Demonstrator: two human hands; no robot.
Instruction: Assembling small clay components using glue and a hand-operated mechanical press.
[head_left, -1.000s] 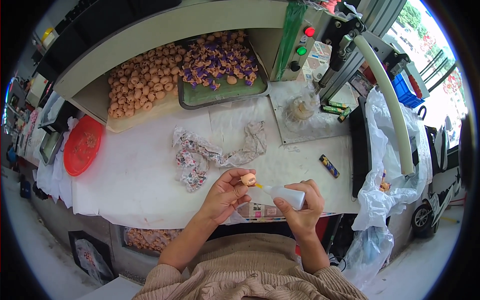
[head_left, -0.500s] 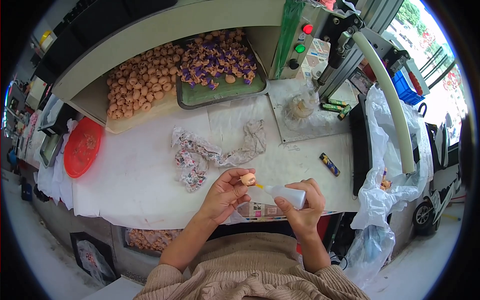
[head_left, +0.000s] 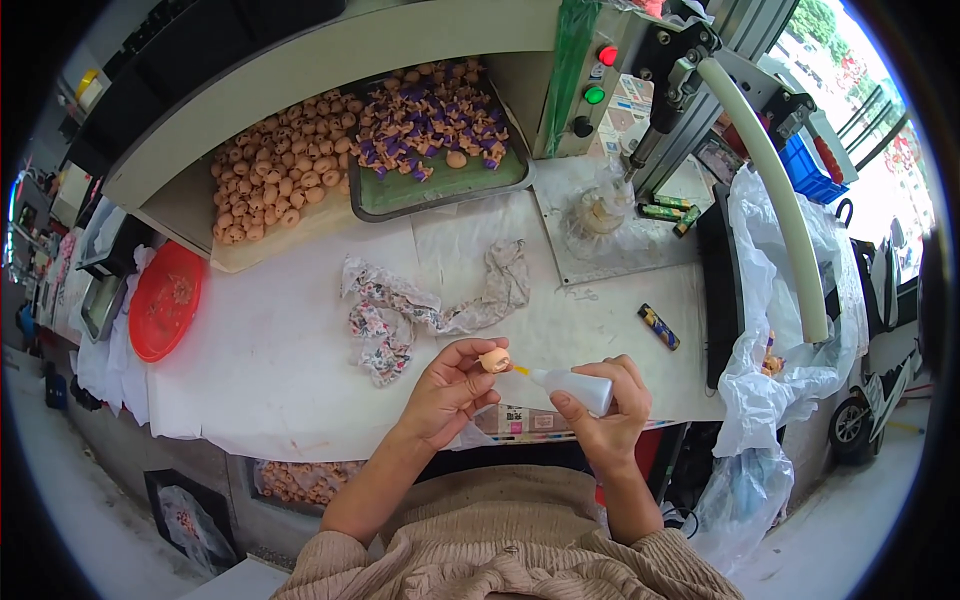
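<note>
Between the thumb and fingers of my left hand (head_left: 447, 395) is a small skin-coloured doll head (head_left: 494, 360), its open side turned toward the right. My right hand (head_left: 617, 410) is wrapped round a white squeeze bottle (head_left: 578, 388), tilted on its side. The bottle's thin yellow nozzle (head_left: 521, 371) points left at the doll head and lies very near its opening; whether the two touch I cannot tell. Both hands are above the near edge of the white-covered table (head_left: 270, 370).
A crumpled floral cloth (head_left: 400, 305) lies ahead of my hands. Farther off are a pile of doll heads (head_left: 275, 175) and a tray (head_left: 450, 195) of small purple-clad doll bodies. A press (head_left: 640, 150), a dark battery-like cylinder (head_left: 659, 328) and plastic bags (head_left: 765, 390) are rightward; a red basin (head_left: 166, 300) is leftward.
The nozzle has drawn back very slightly from the doll head. My hands otherwise keep the same hold, and the view has shifted a little.
</note>
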